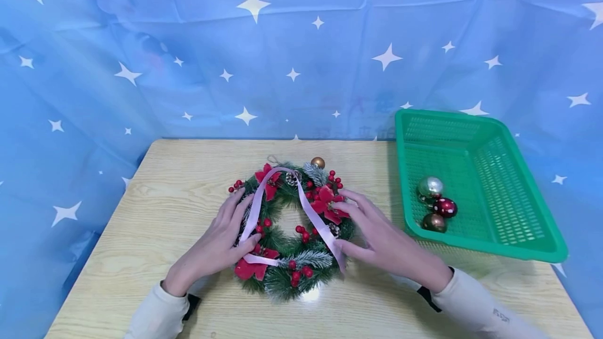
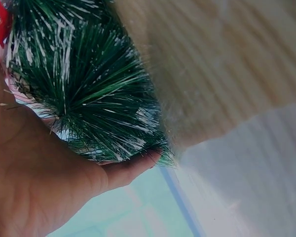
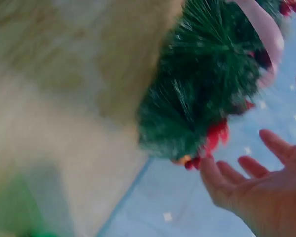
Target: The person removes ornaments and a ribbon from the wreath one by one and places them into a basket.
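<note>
Print (image 1: 501, 316) on the right sleeve (image 1: 471, 300) is looking illegible. The left hand (image 1: 220, 239) is gripping the wreath (image 1: 280, 280) from the left; the right hand (image 1: 383, 235), fingers relaxed, is gripping nothing. The wreath is lying between them.

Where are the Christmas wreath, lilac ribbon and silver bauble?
Christmas wreath (image 1: 281, 280), head view: needles on its near side.
Lilac ribbon (image 1: 316, 219), head view: its right strand.
Silver bauble (image 1: 431, 187), head view: its shiny middle.
</note>
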A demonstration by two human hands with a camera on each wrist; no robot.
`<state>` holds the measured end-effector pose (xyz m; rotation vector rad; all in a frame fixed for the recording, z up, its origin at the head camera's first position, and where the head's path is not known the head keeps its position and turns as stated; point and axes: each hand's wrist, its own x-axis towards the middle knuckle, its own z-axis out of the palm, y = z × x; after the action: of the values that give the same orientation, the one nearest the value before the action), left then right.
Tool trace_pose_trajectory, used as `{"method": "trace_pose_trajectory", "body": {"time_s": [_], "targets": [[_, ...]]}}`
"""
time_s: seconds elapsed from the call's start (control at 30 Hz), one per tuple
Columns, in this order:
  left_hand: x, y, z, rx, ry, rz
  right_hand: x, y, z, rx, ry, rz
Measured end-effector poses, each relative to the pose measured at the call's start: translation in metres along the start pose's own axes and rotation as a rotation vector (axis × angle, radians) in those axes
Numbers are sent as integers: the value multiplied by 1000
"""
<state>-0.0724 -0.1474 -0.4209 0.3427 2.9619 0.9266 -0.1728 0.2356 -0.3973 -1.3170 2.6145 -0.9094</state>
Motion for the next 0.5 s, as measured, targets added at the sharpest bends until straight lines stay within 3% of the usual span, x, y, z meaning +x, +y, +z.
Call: {"method": "trace_pose_trajectory", "body": {"time_s": [0.3, 0.5], "targets": [[1, 2, 3, 5, 25, -12, 10, 8, 21, 12, -52, 50], [0, 5, 3, -2, 97, -52, 12, 9, 26, 4, -55, 77]]}}
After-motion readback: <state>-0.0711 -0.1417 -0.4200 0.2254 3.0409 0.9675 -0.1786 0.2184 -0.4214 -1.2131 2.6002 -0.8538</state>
